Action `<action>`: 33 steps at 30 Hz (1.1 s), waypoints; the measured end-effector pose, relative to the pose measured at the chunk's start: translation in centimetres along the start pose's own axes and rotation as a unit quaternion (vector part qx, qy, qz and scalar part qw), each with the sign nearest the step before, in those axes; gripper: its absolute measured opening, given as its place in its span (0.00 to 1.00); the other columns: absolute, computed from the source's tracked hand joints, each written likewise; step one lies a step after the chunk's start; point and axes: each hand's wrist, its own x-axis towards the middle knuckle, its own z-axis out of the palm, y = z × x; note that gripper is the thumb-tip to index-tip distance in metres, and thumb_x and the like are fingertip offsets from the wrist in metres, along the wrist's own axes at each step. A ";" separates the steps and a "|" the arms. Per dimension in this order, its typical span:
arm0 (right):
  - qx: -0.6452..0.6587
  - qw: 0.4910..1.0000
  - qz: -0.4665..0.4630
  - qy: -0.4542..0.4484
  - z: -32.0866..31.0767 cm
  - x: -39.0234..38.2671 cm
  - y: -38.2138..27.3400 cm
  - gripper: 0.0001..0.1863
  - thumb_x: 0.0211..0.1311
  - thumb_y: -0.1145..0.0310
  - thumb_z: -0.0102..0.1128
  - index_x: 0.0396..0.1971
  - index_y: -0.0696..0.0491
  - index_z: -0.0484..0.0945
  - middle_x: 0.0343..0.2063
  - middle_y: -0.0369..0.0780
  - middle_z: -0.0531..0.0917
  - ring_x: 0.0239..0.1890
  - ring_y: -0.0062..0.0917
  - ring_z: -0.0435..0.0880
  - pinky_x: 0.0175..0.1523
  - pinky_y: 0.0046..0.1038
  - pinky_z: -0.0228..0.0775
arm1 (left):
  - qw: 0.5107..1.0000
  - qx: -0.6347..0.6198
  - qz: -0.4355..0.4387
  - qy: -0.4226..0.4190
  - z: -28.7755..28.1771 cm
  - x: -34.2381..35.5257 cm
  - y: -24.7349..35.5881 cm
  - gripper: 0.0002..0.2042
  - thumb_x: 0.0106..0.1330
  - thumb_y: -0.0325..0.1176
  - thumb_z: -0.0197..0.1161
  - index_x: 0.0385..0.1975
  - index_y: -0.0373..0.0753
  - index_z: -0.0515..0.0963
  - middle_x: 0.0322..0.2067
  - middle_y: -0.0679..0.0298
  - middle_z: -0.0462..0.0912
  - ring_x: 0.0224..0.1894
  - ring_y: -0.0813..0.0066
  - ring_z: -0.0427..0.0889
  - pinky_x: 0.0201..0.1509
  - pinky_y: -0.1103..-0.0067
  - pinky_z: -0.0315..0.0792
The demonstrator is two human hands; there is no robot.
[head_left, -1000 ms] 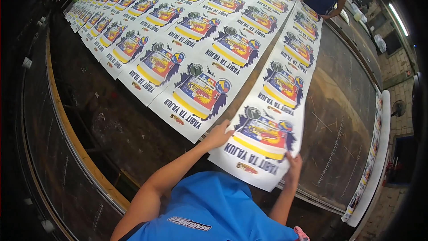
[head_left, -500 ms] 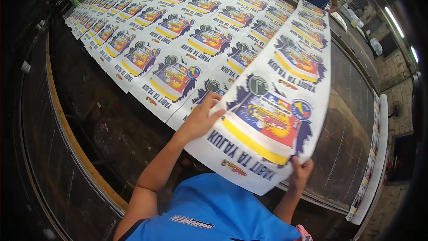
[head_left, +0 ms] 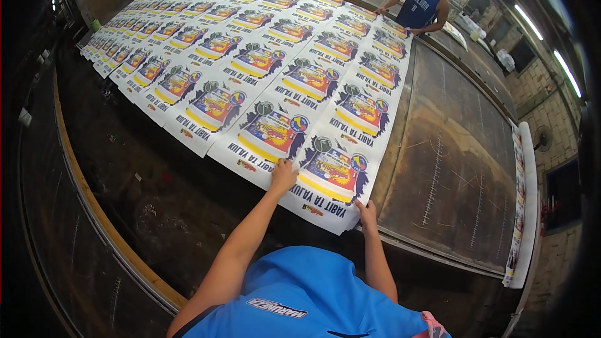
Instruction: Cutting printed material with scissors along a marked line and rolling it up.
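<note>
A long strip of white sheets (head_left: 338, 169) with bright printed pictures is laid flat on the dark bench (head_left: 451, 169). The near end of this strip is held down by both hands. The left hand (head_left: 283, 174) is pressed on the near left edge of the strip, with the fingers spread and flat. The right hand (head_left: 366, 211) is placed at the near right corner of the strip, and the edge seems to be pinched there, though the grip cannot be seen clearly.

More rows of the same printed sheets (head_left: 188, 56) are spread out to the left of the strip, side by side and touching. At the far end of the strip, another person in a dark blue top (head_left: 422, 7) is bent over it, with hands on that end. To the right of the strip, a bare scratched part of the bench is seen, and beyond that a narrow white strip (head_left: 518, 206) is laid along the edge.

The strip could be laid crooked if one end is pulled harder than the other. A wrinkle could be made if the near corner is let go too soon. The strip's left edge could be put over the next row, and the pictures could be smudged if the ink is still wet.
</note>
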 end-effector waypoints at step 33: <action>0.178 0.919 0.302 -0.180 24.4 -2.7 -18.6 0.36 0.61 0.58 0.67 0.63 0.56 0.59 0.41 0.41 0.80 0.29 0.25 0.82 0.32 0.30 0.78 | 0.992 -0.044 -0.067 -0.096 -19.8 11.3 -23.0 0.30 0.67 0.43 0.62 0.62 0.30 0.64 0.54 0.38 0.74 0.56 0.39 0.75 0.60 0.59 0.70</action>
